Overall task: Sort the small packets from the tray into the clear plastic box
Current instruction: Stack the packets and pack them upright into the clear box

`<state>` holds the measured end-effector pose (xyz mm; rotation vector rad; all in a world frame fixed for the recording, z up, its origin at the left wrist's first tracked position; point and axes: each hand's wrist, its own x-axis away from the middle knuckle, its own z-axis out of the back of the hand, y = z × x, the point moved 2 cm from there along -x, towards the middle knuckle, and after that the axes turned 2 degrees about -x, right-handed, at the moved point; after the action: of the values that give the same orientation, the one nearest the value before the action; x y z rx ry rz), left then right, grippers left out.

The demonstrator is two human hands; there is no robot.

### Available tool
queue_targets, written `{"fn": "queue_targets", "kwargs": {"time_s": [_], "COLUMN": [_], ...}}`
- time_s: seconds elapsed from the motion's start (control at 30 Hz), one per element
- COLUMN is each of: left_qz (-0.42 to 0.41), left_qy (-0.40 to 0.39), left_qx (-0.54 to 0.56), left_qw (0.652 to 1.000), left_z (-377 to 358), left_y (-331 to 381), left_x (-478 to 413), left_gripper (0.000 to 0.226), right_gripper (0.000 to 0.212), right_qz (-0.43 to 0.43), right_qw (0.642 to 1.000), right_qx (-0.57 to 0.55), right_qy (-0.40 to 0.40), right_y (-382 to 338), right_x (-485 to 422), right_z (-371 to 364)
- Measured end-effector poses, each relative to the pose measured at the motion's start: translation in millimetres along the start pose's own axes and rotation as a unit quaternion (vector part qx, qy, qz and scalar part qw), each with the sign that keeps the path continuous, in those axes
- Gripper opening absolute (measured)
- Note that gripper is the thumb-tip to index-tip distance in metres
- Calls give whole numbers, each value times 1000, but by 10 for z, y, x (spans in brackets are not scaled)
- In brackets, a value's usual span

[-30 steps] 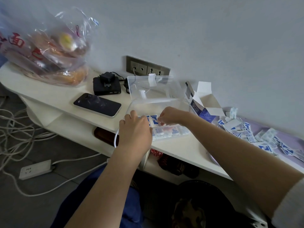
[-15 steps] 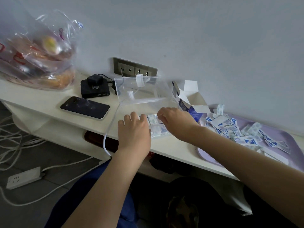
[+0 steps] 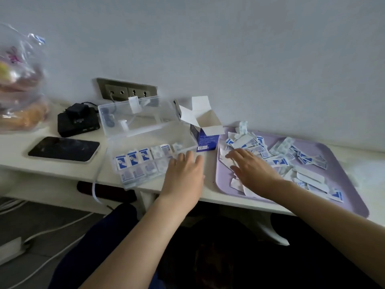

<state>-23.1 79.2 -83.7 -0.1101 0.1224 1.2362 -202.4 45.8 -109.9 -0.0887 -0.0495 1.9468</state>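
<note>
— Where are the small packets?
— Most of them lie in a loose heap on the lilac tray, white and blue, many one over another. Some stand in rows in the compartments of the clear plastic box, mostly in its left and middle part.
— And where is the box, seen from the tray?
— At 9 o'clock of the tray, just beside it, on the same white table. Its lid is open and stands up at the 12 o'clock side.
— What about the hands?
— The right hand lies over the packets at the left end of the tray, with fingers straight and spread. It grips nothing. The left hand is flat at the right end of the box, with fingers stretched toward 12 o'clock, and it also holds nothing. I cannot tell whether its fingertips touch the box.
— What is around?
— From the box, an opened cardboard carton stands at 2 o'clock, a dark phone lies at 9 o'clock, and a black device sits at 10 o'clock. A wall socket is at 12 o'clock behind the lid. A plastic bag is well apart, toward 10 o'clock.
</note>
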Motion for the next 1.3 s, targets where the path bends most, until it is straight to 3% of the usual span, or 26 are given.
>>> {"fn": "queue_targets", "kwargs": {"time_s": [0.2, 0.3, 0.43, 0.7, 0.93, 1.3], "left_qz": [-84, -94, -57, -48, -46, -41], "left_qy": [-55, -81, -129, -169, -187, -227], "left_qx": [44, 35, 37, 23, 53, 83], "left_qw": [994, 992, 989, 984, 980, 969], "left_z": [-272, -377, -493, -590, -578, -601], "left_y": [450, 617, 766, 1046, 1188, 1213], "left_x": [-185, -293, -437, -575, -668, -702], "left_gripper": [35, 31, 38, 66, 56, 40], "right_gripper": [56, 75, 85, 55, 44, 43], "right_qz": [-177, -207, -240, -234, -219, -197], "right_qw": [981, 973, 960, 965, 967, 972], "right_qx": [-72, -75, -112, -107, -121, -115], "right_qy": [-44, -77, -91, -58, -58, -60], "right_y": [657, 889, 1138, 1340, 1276, 1210], "right_x": [183, 224, 273, 234, 173, 176], "right_z": [-69, -80, -120, -141, -183, -182]}}
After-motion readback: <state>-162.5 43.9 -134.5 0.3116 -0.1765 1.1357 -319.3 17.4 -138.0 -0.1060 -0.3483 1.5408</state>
